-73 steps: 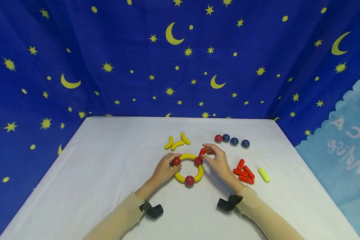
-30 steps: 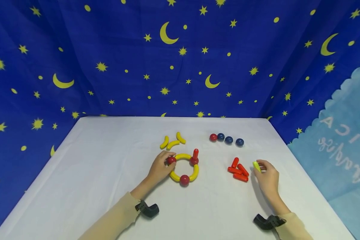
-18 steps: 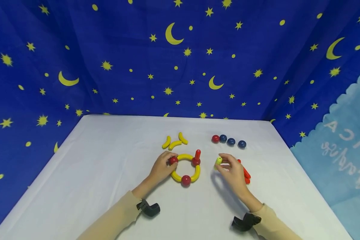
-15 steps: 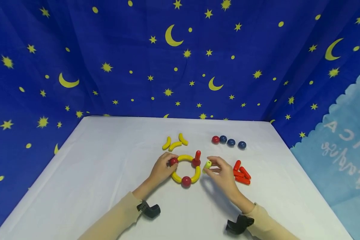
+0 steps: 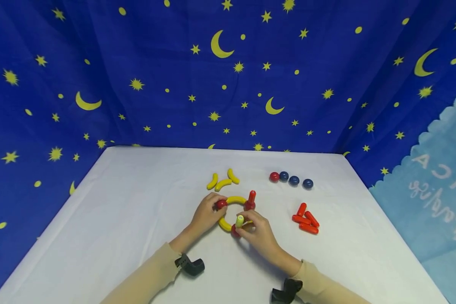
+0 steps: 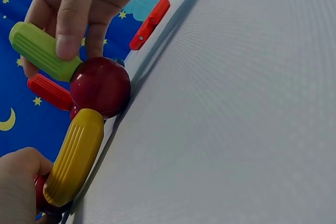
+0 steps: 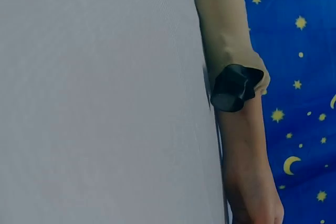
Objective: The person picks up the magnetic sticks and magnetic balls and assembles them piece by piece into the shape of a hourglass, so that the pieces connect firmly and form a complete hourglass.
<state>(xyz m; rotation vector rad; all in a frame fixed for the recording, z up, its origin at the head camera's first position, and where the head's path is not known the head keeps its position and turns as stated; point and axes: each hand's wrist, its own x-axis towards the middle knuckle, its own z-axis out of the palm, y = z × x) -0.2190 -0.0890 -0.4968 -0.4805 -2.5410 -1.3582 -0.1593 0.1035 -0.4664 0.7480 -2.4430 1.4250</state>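
On the white table lies a ring of curved yellow sticks (image 5: pixel 235 199) joined by red balls. My left hand (image 5: pixel 207 214) holds the ring's left red ball (image 5: pixel 221 204) between thumb and fingers. My right hand (image 5: pixel 261 236) pinches a ridged yellow-green stick (image 5: pixel 240 221) upright over the front red ball (image 5: pixel 235 231). In the left wrist view, the lower end of the yellow-green stick (image 6: pixel 44 51) meets that ball (image 6: pixel 101 87). A red stick (image 5: pixel 252 196) stands on the right red ball (image 5: pixel 249 206). My right fingers partly hide the ring's right side.
Loose curved yellow sticks (image 5: pixel 223 185) lie behind the ring. Farther right is a row of one red ball (image 5: pixel 274 177) and blue balls (image 5: pixel 294 180). Several red sticks (image 5: pixel 308 228) are piled right of my right hand. A starry blue cloth (image 5: pixel 167 76) hangs behind the table.
My right hand let go of the red stick, left standing on the right ball, took the yellow-green stick from the right and carried it left to the front ball. The left hand stayed.
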